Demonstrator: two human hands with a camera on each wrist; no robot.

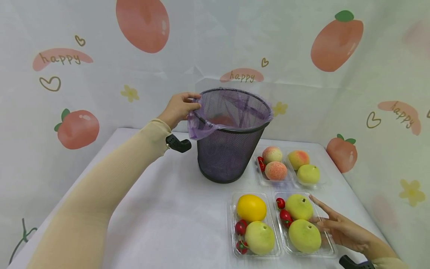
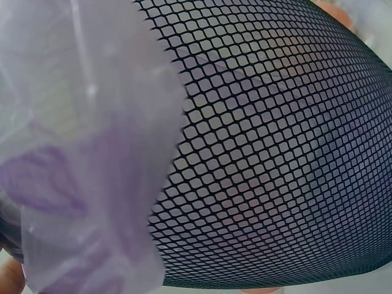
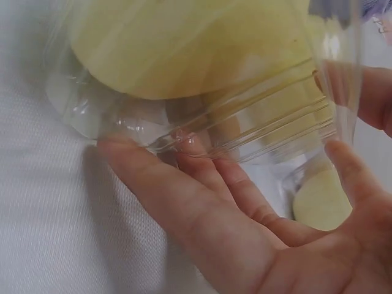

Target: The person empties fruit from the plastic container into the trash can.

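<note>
Dial centred on the bin, twelve pointing away from the wearer. Mesh bin (image 1: 223, 157) stands mid-table; looks light, stiff at its rim, with walls that probably give little. Purple liner (image 1: 201, 129) hangs over that rim: thin, soft, likely slippery. Left hand (image 1: 181, 108) pinches liner and rim together near ten o'clock, a sensible hold, since the liner alone would likely slide.

At four, a clear box (image 1: 329, 246) holds two pale-green fruits (image 1: 304, 236) and small red fruits (image 1: 285, 216). Right hand (image 1: 349, 233) lies along its three o'clock wall, fingers spread and fairly straight, touching plastic. Box looks flimsy and slick; I'd take it by two opposite walls, squeezing gently.

Farther out: second box (image 1: 234, 239) at five, yellow fruit (image 1: 251, 208) inside; peach-like fruits (image 1: 276, 170) in clear plastic near three. White-covered table (image 1: 161, 213) under everything; printed backdrop (image 1: 201, 45) at twelve.
</note>
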